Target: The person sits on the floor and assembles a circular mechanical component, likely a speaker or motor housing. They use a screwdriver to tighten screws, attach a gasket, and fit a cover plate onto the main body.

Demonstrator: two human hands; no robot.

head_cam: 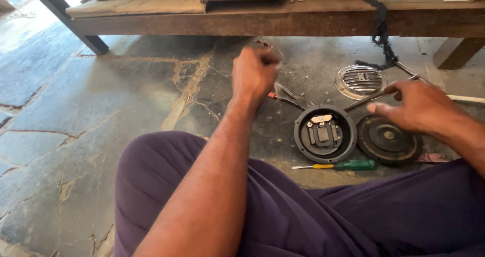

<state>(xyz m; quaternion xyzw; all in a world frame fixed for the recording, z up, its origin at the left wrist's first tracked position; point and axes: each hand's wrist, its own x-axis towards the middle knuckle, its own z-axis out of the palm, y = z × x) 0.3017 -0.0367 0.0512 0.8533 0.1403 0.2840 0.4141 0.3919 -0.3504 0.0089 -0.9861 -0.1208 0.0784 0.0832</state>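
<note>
Two bare hands work over a cracked, stained stone floor (76,115), the person sitting cross-legged in dark purple trousers (283,211). At twelve o'clock a rough wooden bench (283,22) runs across the top of the view, cluttered with tools and a red wire; a black twisted cord (381,34) hangs off its edge.

Directly in front of the knees lies the open horn housing (325,133), a round black shell, flat on the floor, with a small metal contact block and a tan tab inside. Just beside it at three o'clock, nearly touching, lies a black round diaphragm plate (389,139), matte, dusty, with a brass-coloured centre. At one o'clock from the housing sits a chromed grille cover (358,81), ribbed and shiny.

The right hand (417,105) is the nearer one, just above the plate. It is closed around a slim metal rod-like tool (376,96), whose long axis runs from two o'clock down to eight o'clock, its tip reaching the housing's upper rim.

The left hand (255,72) hangs at eleven o'clock from the housing, well apart from it, curled into a loose fist; whether it pinches anything cannot be told, as it is blurred. Below it lies a thin curved metal strip with a red end (290,96).

At six o'clock from the housing, a small green-handled screwdriver (341,165) lies flat, its shaft pointing to nine o'clock.
</note>
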